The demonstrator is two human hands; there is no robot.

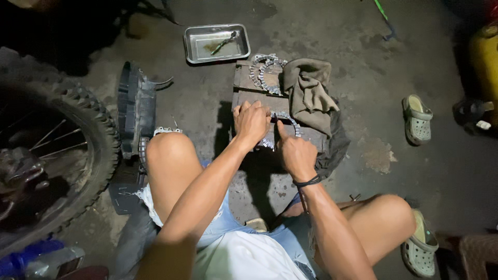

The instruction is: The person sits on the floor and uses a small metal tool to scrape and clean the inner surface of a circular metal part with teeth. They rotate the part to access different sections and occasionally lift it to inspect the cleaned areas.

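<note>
I squat over a small wooden board [244, 78] on the concrete floor. My left hand [252, 122] presses down with curled fingers on a toothed metal ring plate [290, 120] lying on the board. My right hand [295, 153] grips the near edge of the same plate, its thumb pointing up. A stack of similar toothed ring plates [265, 70] lies at the board's far end. A brown rag [310, 91] is draped over the board's right side.
A metal tray [193, 49] holding a small tool [224, 43] sits beyond the board. A knobby motorcycle tyre [98, 135] and a black plastic part [135, 106] are at my left. A loose clog [416, 119] lies to the right.
</note>
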